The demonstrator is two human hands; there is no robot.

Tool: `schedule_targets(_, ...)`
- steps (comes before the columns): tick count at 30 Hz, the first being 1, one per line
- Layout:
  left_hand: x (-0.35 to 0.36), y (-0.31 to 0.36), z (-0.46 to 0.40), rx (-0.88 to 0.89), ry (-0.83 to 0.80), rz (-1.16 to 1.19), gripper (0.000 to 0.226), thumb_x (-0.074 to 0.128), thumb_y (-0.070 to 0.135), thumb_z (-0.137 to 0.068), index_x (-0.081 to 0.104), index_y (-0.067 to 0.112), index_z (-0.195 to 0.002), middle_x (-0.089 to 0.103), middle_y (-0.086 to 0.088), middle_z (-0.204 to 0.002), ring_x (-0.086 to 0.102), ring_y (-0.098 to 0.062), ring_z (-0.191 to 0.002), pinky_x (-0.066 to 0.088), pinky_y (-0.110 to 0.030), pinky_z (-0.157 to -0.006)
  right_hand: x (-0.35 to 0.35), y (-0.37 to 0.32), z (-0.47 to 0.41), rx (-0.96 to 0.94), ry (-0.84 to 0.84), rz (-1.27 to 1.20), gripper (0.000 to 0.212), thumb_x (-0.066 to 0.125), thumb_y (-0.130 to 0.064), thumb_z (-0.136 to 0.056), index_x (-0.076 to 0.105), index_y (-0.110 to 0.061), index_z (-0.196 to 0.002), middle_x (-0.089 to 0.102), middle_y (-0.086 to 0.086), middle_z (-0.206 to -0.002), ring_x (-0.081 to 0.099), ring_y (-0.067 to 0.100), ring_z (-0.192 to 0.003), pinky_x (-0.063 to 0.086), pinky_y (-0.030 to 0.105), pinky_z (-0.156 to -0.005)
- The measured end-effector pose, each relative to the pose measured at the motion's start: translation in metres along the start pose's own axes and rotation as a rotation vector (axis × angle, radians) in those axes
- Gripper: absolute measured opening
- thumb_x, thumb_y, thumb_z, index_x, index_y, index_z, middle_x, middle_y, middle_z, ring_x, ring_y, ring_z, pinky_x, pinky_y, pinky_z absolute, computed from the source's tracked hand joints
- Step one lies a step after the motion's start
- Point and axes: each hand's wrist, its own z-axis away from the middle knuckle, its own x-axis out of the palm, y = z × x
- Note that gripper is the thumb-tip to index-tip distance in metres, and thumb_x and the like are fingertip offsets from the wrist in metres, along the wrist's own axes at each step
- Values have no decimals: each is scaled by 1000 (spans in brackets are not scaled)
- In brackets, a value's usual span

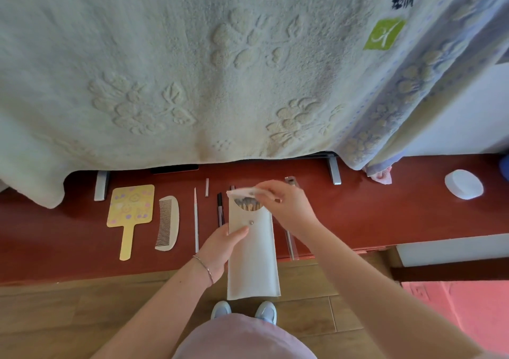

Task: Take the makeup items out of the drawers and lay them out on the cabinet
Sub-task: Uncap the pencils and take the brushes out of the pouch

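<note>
The left hand (220, 245) grips a long white pouch (252, 259) from its left side, thumb pressed just below the snap, holding it over the front edge of the red tabletop (385, 215). The right hand (286, 207) pinches the pouch's opened flap (242, 192), lifted above the mouth, where brush tips (247, 204) show inside. Left of the left hand lie a dark pen (220, 209), a thin white stick (196, 221), a white comb (168, 223) and a yellow hand mirror (130, 215), side by side. Well right of the right hand sits a white round jar (464, 184). A pale embossed towel (192, 69) hangs beyond both hands.
</note>
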Motion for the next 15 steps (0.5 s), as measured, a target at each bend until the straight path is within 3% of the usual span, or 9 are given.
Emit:
schedule_targets(2,1,4,-1,-15,42,47,27,57,30,-89,58,15,-111,64,-13,-106,60,-29,-99,48,-43,-83,8,6,12,-151,19,107,18,64,-9,-85,71,-15,-100,71,-9,-97,57,-12,-78,42,3,-66)
schedule_targets(5,5,9,-1,-30,41,112,21,57,27,-90,59,18,-109,66,-10,-100,61,-28,-96,47,-48,-90,14,22,22,-304,66,247,23,64,-1,-77,73,-16,-93,71,-3,-103,61,2,-96,40,2,-75)
schedule_targets(8,9,10,0,-22,24,148,15,58,26,-88,61,20,-102,66,-7,-93,62,-26,-91,46,-48,-90,14,33,26,-363,81,352,25,66,-1,-74,73,-17,-91,70,0,-110,60,14,-111,46,15,-79)
schedule_targets(12,12,7,-1,-83,67,195,22,56,23,-88,59,18,-109,64,-11,-98,60,-29,-93,46,-48,-91,13,35,29,-404,106,383,24,65,3,-71,73,-13,-87,70,4,-108,63,20,-109,55,30,-84)
schedule_targets(15,12,9,2,-122,48,302,23,47,29,-89,60,18,-105,65,-10,-86,61,-26,-80,49,-41,-76,13,36,31,-415,121,398,21,59,-3,-75,73,-12,-88,70,5,-108,63,23,-108,54,35,-87)
